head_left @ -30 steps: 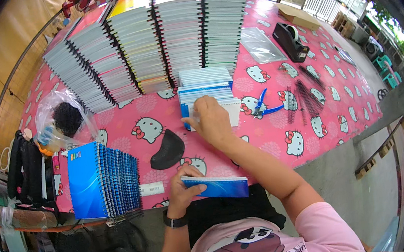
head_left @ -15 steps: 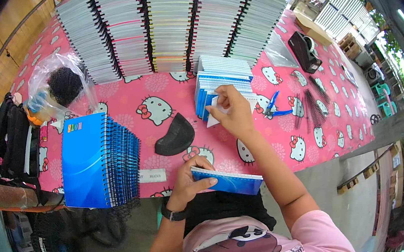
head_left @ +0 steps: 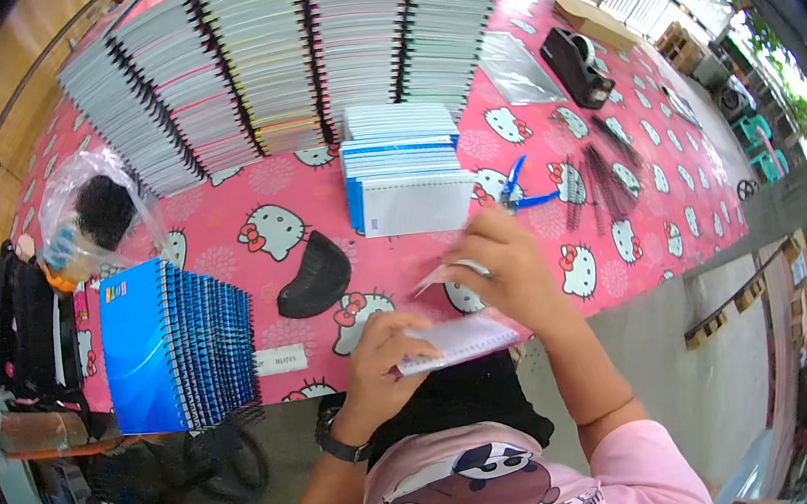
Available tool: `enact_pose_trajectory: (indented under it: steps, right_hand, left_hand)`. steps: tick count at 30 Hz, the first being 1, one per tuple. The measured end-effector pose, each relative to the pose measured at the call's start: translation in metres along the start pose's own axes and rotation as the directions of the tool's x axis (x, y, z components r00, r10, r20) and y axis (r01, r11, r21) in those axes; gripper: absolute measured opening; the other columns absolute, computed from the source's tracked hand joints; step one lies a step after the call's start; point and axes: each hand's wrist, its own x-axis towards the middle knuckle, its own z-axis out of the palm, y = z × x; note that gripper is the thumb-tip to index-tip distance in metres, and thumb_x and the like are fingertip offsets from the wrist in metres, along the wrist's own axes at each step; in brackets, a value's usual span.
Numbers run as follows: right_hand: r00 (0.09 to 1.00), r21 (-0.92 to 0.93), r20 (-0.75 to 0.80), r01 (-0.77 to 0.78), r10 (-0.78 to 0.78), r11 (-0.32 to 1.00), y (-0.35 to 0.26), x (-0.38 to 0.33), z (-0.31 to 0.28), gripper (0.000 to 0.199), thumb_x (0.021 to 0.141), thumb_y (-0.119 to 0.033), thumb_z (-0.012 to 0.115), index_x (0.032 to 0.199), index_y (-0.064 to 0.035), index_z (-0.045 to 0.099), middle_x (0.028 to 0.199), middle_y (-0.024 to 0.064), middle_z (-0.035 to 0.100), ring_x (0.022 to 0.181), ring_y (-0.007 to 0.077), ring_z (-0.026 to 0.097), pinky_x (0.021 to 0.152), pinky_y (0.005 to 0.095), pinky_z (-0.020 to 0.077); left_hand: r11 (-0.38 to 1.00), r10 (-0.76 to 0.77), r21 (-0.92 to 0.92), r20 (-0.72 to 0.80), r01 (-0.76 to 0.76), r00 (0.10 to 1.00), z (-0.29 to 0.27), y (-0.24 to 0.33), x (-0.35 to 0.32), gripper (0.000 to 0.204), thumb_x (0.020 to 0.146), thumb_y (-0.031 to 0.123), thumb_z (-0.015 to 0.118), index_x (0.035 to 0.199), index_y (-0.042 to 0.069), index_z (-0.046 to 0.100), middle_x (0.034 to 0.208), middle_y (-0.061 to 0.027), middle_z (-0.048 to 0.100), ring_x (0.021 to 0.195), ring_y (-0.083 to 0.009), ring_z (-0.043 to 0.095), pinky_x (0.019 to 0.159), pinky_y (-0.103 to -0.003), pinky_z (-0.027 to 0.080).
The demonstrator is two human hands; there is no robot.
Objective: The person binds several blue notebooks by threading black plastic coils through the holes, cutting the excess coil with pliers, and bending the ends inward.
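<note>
My left hand (head_left: 386, 363) is closed on a small pad of punched pages (head_left: 462, 342), held above the table's near edge with its pale side up and a row of holes along one long edge. Just above the pad, my right hand (head_left: 499, 270) pinches a thin pale piece (head_left: 437, 276), blurred and seen almost edge-on; it looks like a sheet. Beyond my hands stands a row of unbound blue-and-white page blocks (head_left: 403, 166), a white punched page facing me. At left, several blue spiral notebooks (head_left: 148, 349) stand packed together.
Tall stacks of black-bound books (head_left: 274, 61) line the far side. Blue-handled pliers (head_left: 525, 192) and loose black binding coils (head_left: 607, 182) lie at right, near a tape dispenser (head_left: 576, 70). A black curved pad (head_left: 314, 275) and plastic bag (head_left: 97, 214) are on the left.
My right hand has drawn back from the page blocks toward the pad, with a thin pale piece in its fingers. The pad in my left hand now shows its pale side instead of blue.
</note>
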Motion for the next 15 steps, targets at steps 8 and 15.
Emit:
enact_pose_trajectory:
  steps: [8,15]
  right_hand:
    - [0.951,0.046,0.097,0.29,-0.293,0.956,0.026,0.009,0.035,0.017,0.068,-0.021,0.073,0.076,-0.0101,0.063,0.079,0.0029,0.051,0.08,0.0213,0.048,0.071,0.0349,0.035]
    - [0.939,0.251,0.168,0.254,-0.3,0.934,0.027,-0.01,0.016,0.016,0.075,-0.024,0.069,0.079,-0.0103,0.064,0.079,0.0027,0.06,0.077,0.0198,0.052,0.071,0.0329,0.0379]
  left_hand:
    - [0.92,0.042,0.378,-0.354,0.102,0.934,0.018,-0.011,0.018,0.021,0.064,-0.002,0.068,0.081,0.008,0.063,0.115,-0.0145,0.056,0.1,-0.0282,0.056,0.085,-0.035,0.043]
    - [0.965,-0.078,0.227,-0.245,0.135,0.966,0.013,-0.031,0.012,0.021,0.067,-0.005,0.067,0.084,0.005,0.061,0.097,-0.0114,0.065,0.091,-0.026,0.061,0.08,-0.036,0.045]
